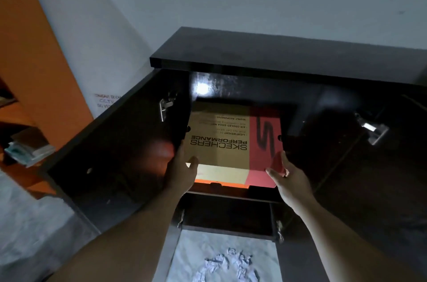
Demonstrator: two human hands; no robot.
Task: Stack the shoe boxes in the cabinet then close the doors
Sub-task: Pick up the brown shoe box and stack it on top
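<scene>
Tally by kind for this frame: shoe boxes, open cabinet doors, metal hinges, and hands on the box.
Tan-and-red cardboard shoe box: 1
Orange box beneath it: 1
Open dark cabinet doors: 2
Upper metal hinges: 2
Hands on the box, left hand, right hand: 2
Total: 8

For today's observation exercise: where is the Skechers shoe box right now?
In the head view, centre frame: the shoe box sits in the open cabinet, held between the left hand and right hand.
</scene>
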